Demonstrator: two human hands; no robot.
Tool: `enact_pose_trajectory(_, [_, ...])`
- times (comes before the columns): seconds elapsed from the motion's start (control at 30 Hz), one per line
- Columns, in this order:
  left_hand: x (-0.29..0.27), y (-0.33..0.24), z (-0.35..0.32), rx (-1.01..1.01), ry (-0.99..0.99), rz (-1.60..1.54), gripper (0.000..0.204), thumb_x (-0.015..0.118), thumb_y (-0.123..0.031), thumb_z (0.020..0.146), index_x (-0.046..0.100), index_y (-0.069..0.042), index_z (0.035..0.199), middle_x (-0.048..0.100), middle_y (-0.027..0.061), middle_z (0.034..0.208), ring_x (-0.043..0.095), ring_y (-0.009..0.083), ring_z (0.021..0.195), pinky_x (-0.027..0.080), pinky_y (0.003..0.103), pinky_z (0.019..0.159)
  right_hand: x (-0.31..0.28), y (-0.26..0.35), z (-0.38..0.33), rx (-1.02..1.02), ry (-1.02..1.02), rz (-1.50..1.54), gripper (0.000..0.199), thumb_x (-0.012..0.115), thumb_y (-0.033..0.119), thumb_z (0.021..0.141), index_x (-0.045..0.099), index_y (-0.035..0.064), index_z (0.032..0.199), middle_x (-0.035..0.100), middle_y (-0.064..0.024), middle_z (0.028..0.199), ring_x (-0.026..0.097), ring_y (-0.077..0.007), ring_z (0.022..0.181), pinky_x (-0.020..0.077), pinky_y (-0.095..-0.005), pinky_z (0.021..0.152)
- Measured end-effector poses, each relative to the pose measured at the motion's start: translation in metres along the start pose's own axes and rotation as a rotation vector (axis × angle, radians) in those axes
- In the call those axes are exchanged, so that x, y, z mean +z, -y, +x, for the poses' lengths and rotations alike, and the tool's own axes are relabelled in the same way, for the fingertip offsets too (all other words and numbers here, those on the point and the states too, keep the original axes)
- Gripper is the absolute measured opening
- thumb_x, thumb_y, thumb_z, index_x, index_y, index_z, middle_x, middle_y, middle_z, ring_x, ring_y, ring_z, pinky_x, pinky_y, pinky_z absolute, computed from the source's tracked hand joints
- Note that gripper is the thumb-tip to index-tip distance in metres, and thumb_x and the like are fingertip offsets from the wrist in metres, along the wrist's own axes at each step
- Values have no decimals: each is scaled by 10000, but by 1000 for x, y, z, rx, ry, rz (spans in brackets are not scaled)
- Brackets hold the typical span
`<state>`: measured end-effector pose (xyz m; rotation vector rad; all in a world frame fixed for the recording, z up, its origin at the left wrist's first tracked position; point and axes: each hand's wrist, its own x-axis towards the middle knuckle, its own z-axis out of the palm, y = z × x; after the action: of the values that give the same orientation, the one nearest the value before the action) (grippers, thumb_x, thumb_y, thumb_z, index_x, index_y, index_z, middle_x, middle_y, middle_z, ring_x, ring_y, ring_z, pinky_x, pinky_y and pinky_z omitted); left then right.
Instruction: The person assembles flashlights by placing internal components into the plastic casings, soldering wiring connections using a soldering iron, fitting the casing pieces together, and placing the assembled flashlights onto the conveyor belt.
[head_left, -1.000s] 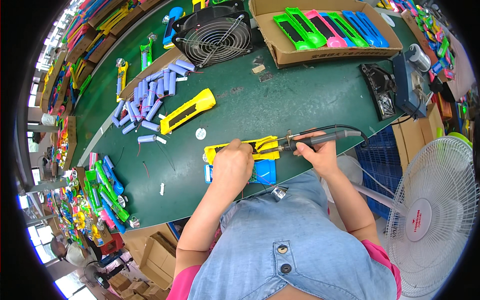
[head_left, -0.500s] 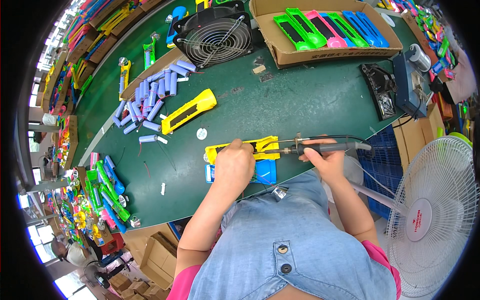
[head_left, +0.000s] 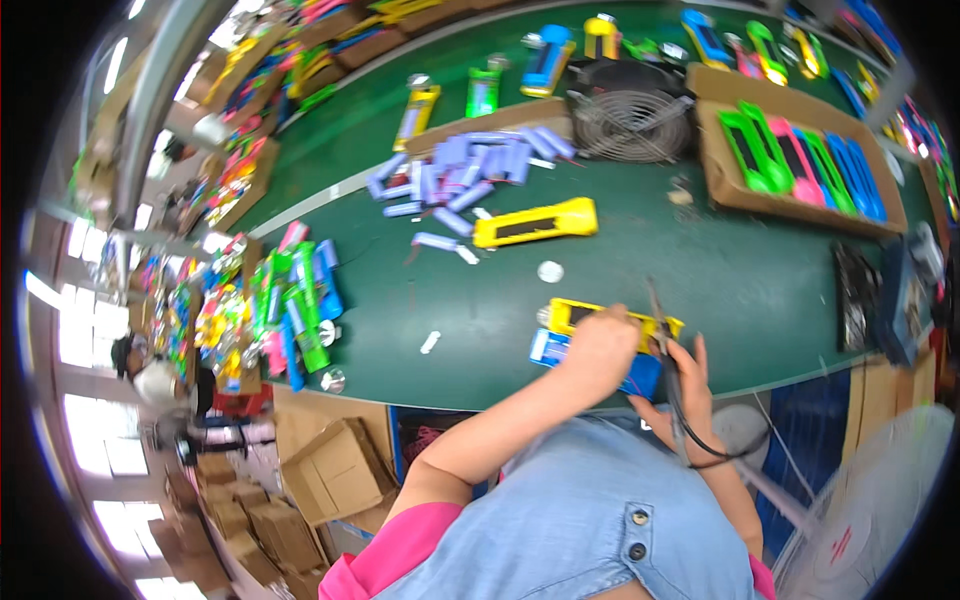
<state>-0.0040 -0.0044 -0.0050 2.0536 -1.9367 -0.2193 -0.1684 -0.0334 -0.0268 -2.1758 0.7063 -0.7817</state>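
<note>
My left hand [head_left: 602, 352] is closed, fingertips pinched together over a yellow plastic torch housing [head_left: 567, 312] near the table's front edge. What the fingertips pinch is hidden. Beside that housing, on the near side, lies a blue housing [head_left: 643, 377], partly covered by my left hand. My right hand [head_left: 690, 385] holds a soldering iron [head_left: 672, 385] with a dark cable, its thin tip pointing away from me. The index finger and thumb of that hand are spread, and motion blurs the iron. A second yellow housing [head_left: 535, 222] with a dark strip lies farther back.
Purple cylindrical batteries [head_left: 460, 165] are heaped at back left. Green and blue torches [head_left: 300, 300] are piled at left. A black fan with a wire guard [head_left: 632, 125] stands behind, beside a carton [head_left: 800, 208] of coloured housings. A blue-grey box [head_left: 900, 310] sits at right; a white fan [head_left: 860, 510] stands nearer.
The view has swung left, so the scene sits farther right. The soldering iron has turned from lying sideways to pointing away from me. My left hand stays over the yellow housing.
</note>
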Motion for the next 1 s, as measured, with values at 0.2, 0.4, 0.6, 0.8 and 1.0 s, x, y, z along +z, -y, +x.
enact_pose_trajectory(0.2, [-39, 19, -27, 312, 84, -277, 204, 578, -73, 694, 593, -49, 896, 522, 66, 857, 532, 257, 830, 457, 328, 702, -12, -9, 11, -27, 54, -45, 727, 755, 123, 613, 364, 28, 1219, 586, -137, 1092, 548, -291, 1040, 150, -508, 1077])
enact_pose_trajectory(0.4, [-14, 35, -40, 412, -163, -273, 206, 628, -69, 648, 594, -50, 851, 558, 81, 935, 538, 242, 870, 445, 339, 743, -25, -19, 44, -24, 183, 10, 758, 759, 155, 621, 348, 53, 1249, 546, -100, 1188, 506, -310, 1113, 158, -470, 1092])
enact_pose_trajectory(0.6, [15, 17, -33, 171, -422, -382, 186, 703, -24, 611, 611, -78, 764, 554, 30, 724, 523, 224, 737, 418, 327, 673, -28, -9, 31, 4, -28, 146, 604, 746, 164, 679, 413, 57, 1170, 643, -59, 1038, 589, -249, 1001, 165, -491, 1081])
enact_pose_trajectory(0.8, [11, -1, -39, -15, -387, -337, 171, 717, -15, 626, 611, -67, 750, 507, 48, 818, 496, 221, 772, 399, 319, 652, -41, 4, -16, -24, -172, 21, 261, 675, 133, 761, 556, 40, 973, 667, -29, 781, 624, -169, 730, 216, -531, 1037])
enact_pose_trajectory(1.0, [-1, -3, -38, -167, -326, -542, 142, 684, 45, 637, 563, -9, 689, 498, 111, 912, 545, 233, 803, 454, 306, 627, -2, 2, -36, 332, -612, 588, 163, 633, 38, 756, 579, -11, 901, 608, -52, 718, 597, -126, 640, 258, -485, 1038])
